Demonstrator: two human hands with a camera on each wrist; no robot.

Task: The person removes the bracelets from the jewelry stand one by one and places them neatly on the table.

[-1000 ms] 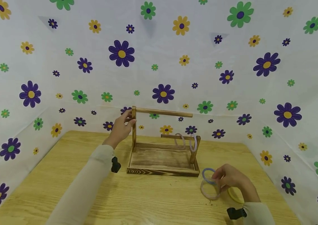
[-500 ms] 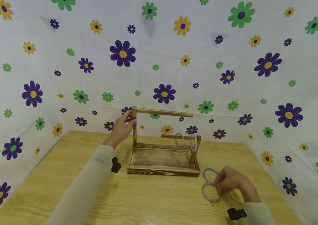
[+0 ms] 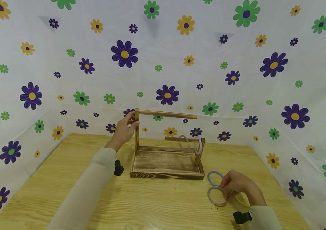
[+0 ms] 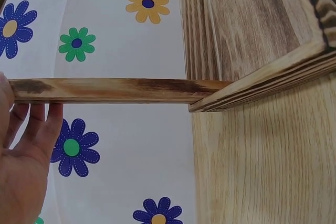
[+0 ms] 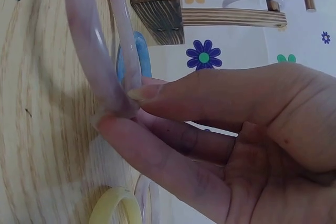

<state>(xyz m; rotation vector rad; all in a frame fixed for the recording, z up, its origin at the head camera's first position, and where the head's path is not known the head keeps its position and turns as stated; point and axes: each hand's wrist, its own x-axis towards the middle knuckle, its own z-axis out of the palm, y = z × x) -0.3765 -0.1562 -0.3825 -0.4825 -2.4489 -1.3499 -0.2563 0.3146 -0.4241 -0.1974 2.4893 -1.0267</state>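
Note:
My left hand [image 3: 124,131] grips the tall left post of a wooden bangle stand [image 3: 167,175], thumb on one side and fingers on the other. At the right, my right hand [image 3: 237,184] pinches a pale lilac bangle [image 3: 209,195] between thumb and fingertips; in the right wrist view this bangle [image 5: 86,35] tilts up over the table. A blue bangle [image 3: 212,172] lies just behind it. Partly under the right hand is a yellow bangle [image 3: 242,200], with a pale bangle [image 5: 153,203] beside it in the right wrist view. Two pale bangles [image 3: 198,150] hang on the stand's lower bar.
The stand's long upper bar [image 3: 168,114] sticks out rightward, its right end free. Its shorter lower bar [image 3: 174,139] points left from the right post. Flower-printed white cloth [image 3: 163,76] walls the wooden table [image 3: 151,204] at the back and both sides.
My right hand has shifted slightly right, drawing the pale lilac bangle toward me and away from the blue one. The left hand keeps its place on the post.

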